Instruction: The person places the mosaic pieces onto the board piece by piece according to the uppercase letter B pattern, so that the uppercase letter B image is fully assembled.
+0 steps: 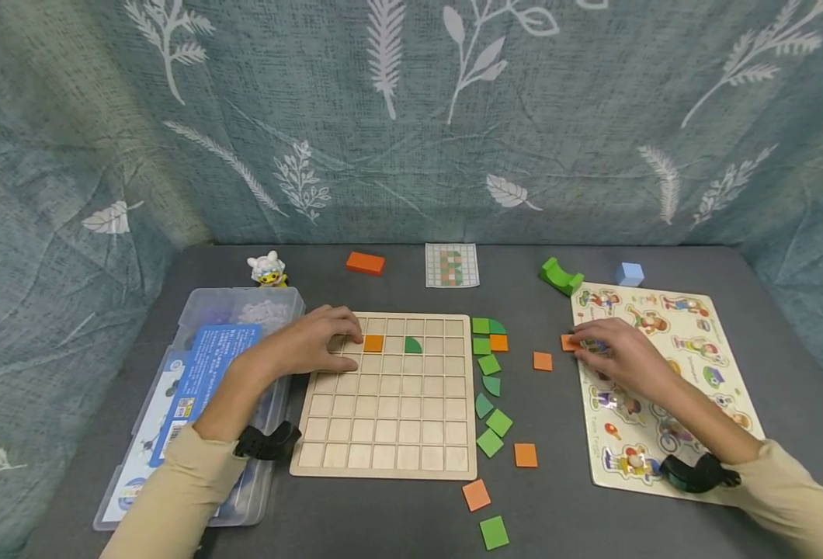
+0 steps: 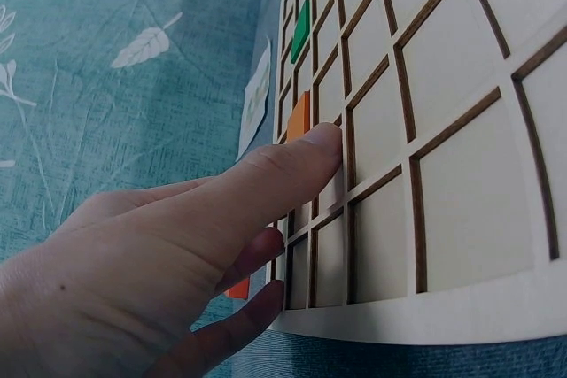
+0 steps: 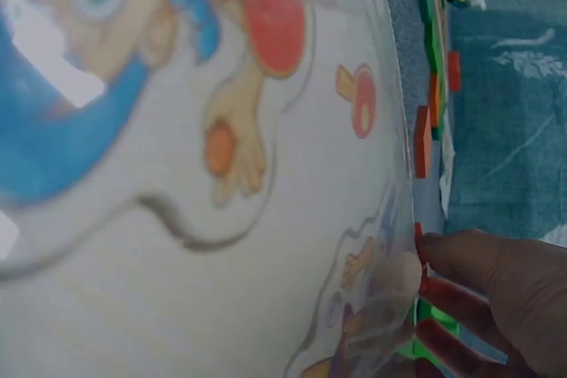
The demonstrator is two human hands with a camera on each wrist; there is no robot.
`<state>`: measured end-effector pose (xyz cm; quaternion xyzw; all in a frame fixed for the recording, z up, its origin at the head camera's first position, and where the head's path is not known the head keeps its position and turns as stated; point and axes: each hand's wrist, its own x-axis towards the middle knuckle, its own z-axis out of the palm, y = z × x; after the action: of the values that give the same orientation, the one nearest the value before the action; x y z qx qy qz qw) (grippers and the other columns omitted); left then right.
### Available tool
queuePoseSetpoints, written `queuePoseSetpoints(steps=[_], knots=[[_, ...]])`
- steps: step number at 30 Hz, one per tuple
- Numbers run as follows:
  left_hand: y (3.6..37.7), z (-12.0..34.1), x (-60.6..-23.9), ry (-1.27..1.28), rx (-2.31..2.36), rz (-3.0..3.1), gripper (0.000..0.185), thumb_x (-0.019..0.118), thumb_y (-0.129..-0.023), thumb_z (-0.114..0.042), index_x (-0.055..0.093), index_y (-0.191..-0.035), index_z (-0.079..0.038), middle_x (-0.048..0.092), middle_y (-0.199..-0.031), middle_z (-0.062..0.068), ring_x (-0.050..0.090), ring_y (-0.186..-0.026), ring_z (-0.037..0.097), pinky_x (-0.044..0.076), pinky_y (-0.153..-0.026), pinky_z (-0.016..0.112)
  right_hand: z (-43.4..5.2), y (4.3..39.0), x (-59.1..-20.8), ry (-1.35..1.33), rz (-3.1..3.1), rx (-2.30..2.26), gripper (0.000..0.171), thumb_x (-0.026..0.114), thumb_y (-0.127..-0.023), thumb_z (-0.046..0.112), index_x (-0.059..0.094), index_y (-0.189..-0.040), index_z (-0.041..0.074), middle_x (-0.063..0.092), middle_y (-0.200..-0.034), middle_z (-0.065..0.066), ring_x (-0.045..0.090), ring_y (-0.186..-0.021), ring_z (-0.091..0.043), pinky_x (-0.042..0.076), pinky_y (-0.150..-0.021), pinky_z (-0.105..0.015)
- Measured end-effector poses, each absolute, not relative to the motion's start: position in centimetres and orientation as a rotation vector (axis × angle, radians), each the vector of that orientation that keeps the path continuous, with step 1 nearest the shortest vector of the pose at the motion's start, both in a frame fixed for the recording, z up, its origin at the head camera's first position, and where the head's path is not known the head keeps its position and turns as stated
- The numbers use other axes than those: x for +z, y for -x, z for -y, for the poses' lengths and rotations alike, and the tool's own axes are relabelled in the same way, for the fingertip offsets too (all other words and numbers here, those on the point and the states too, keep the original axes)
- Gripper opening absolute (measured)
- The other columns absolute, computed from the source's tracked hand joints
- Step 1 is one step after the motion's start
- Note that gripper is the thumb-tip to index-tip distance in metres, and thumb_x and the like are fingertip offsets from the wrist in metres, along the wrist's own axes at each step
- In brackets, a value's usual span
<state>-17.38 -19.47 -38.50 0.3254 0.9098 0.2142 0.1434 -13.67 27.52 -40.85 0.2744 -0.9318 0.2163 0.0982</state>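
My left hand rests at the upper left of a wooden grid board, thumb on the grid and fingers near its edge. Nothing shows between thumb and fingers. Just right of it, an orange square tile sits in a cell, and a green quarter-round tile lies in the same row. At the left edge of a picture puzzle board, my right hand pinches another orange square tile. In the right wrist view, fingers partly cover that tile.
Green and orange tiles line the grid board's right side. A small pattern card lies behind it, near an orange block. Left stands a clear plastic box beside a figurine. A green arch and blue cube are back right.
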Motion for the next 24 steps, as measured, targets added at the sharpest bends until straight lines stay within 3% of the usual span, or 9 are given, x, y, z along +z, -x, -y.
queuePoseSetpoints(steps=[8,14,24], knots=[[17.4,19.2,-38.5,-0.947,0.630,-2.627,0.030,0.077,-0.082,-0.027,0.070,-0.106,-0.011,0.061,-0.121,0.006,0.053,-0.109,0.025,0.046,-0.094,0.044,-27.7,13.8,-41.0,-0.832,2.749,0.612,0.020,0.078,-0.076,0.002,0.074,-0.096,0.004,0.072,-0.103,-0.013,0.064,-0.099,-0.033,0.051,-0.085,-0.049],[17.3,19.3,-38.6,-0.955,0.625,-2.634,0.030,0.078,-0.082,-0.026,0.070,-0.106,-0.011,0.062,-0.120,0.006,0.053,-0.108,0.024,0.047,-0.093,0.044,-26.9,14.4,-40.7,-0.891,2.739,0.548,0.017,0.077,-0.078,0.002,0.074,-0.093,0.009,0.071,-0.100,-0.009,0.064,-0.093,-0.027,0.052,-0.076,-0.043],[17.3,19.4,-38.6,-0.952,0.625,-2.634,0.029,0.078,-0.082,-0.025,0.069,-0.105,-0.011,0.062,-0.119,0.006,0.053,-0.107,0.024,0.046,-0.092,0.044,-18.4,14.3,-40.0,-1.273,2.539,0.659,0.019,0.079,-0.079,0.012,0.074,-0.098,0.012,0.069,-0.102,-0.003,0.064,-0.089,-0.015,0.053,-0.068,-0.028]])
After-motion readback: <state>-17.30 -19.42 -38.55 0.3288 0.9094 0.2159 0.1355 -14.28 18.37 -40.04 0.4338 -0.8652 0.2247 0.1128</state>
